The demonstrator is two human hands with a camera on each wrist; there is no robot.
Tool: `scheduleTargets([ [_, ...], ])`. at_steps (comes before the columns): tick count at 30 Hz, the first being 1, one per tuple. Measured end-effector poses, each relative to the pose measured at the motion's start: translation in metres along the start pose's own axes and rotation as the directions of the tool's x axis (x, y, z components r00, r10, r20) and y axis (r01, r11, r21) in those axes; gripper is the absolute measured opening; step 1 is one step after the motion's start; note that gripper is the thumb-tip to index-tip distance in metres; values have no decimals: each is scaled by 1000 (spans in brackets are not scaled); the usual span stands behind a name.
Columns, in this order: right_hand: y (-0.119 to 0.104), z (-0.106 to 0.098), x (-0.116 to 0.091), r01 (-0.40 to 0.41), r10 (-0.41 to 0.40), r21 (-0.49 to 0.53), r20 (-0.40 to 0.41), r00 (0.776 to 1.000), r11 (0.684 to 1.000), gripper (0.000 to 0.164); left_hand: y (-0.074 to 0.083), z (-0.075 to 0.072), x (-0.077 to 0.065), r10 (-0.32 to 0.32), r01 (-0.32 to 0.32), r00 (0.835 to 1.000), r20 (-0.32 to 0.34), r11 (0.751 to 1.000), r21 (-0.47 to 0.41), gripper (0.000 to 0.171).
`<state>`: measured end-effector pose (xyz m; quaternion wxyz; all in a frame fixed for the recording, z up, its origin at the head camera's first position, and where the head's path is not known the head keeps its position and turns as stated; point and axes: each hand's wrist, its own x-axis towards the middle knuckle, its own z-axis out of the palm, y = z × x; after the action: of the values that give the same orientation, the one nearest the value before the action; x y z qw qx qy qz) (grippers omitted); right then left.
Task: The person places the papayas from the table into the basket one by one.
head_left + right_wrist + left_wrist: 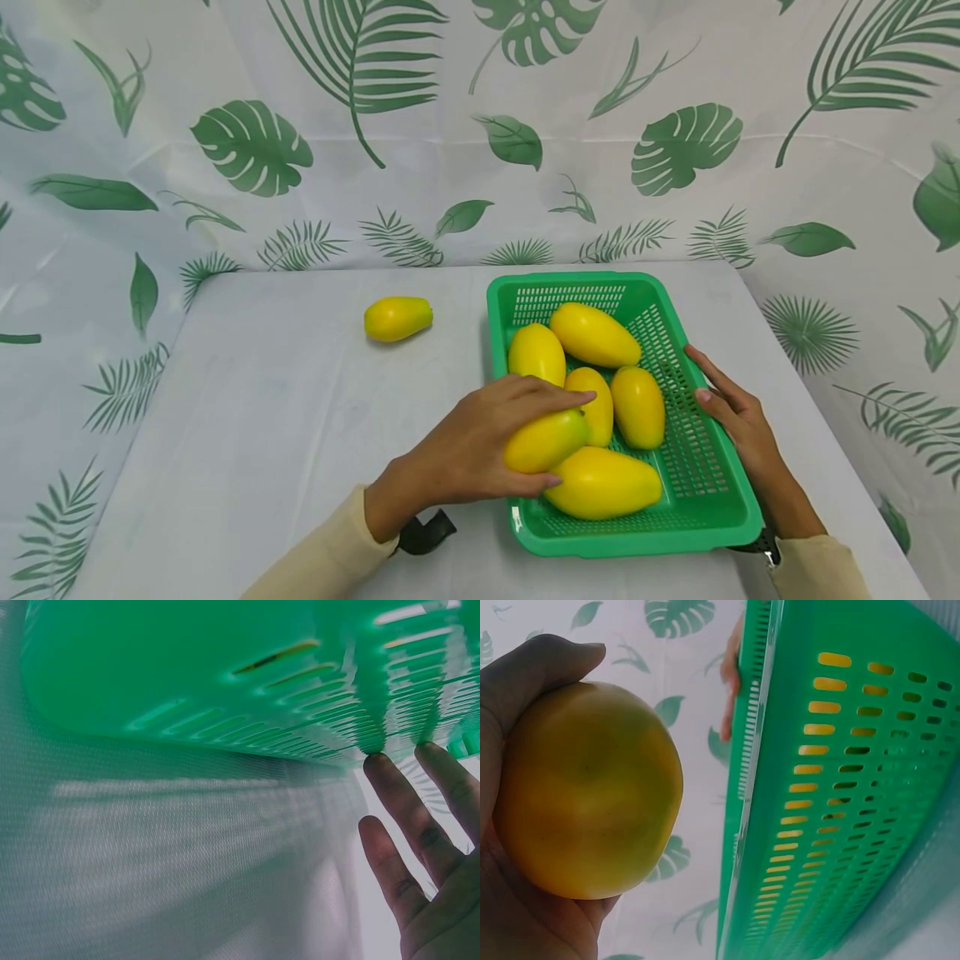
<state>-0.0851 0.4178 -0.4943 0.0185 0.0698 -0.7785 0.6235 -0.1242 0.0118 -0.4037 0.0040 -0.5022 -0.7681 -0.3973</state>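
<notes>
My left hand [487, 442] grips a yellow papaya [546, 442] with a greenish tip, over the left side of a green plastic basket [705, 508]. Close up in the left wrist view, the thumb and palm wrap round this papaya [589, 791], beside the basket's slotted wall [855, 780]. Inside the basket lie several more yellow papayas [596, 333]. My right hand [746, 425] rests against the basket's right side, with its thumb at the rim. In the right wrist view, straight, spread fingers [409, 806] touch the outer wall.
A single papaya [397, 318] lies on the white-covered table [247, 433], left of the basket. A leaf-printed sheet [450, 108] hangs behind the table and down both sides. A black strap [426, 533] shows by the left wrist.
</notes>
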Motion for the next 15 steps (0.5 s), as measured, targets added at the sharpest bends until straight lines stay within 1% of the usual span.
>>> scheduleTargets([
  [7, 0, 0, 0, -1, 1, -1, 1, 1000, 1000, 57, 1, 4, 4, 6, -6, 1000, 3, 1000, 5, 77],
  [15, 1, 0, -1, 5, -5, 13, 7, 1000, 1000, 57, 3, 8, 9, -22, 23, 999, 36, 999, -26, 76],
])
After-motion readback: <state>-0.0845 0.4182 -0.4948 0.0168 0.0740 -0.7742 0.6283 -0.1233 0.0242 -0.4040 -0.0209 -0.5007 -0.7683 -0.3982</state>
